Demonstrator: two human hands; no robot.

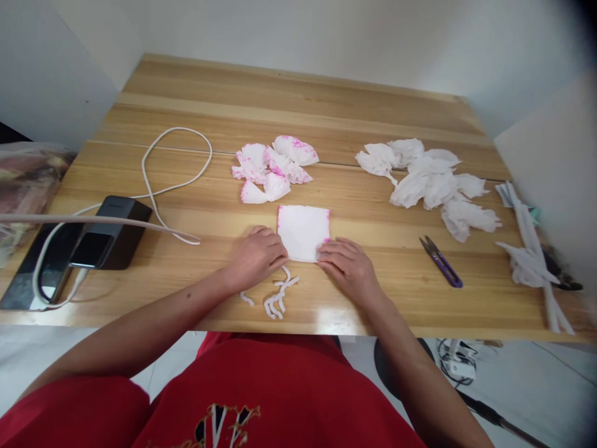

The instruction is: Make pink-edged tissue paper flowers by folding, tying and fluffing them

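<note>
A square white paper tissue (304, 233) with pink-marked edges lies flat on the table in front of me. My left hand (259, 254) pinches its near left corner, fingertips curled in and partly hidden. At the near right corner, my right hand (347, 266) holds the edge between thumb and fingers. Several short twisted white paper strips (280, 295) lie just below the tissue, close to my left hand. Beyond it sits a group of gathered tissue bows (291, 163) with pink edges.
Plain white tissue bows (431, 177) are spread at the back right. Thread snips (441, 261) with purple handles lie right of my right hand. Long white strips (529, 242) lie at the far right. On the left are a black power bank (125, 233), a phone (35, 270) and a looped white cable (209, 149).
</note>
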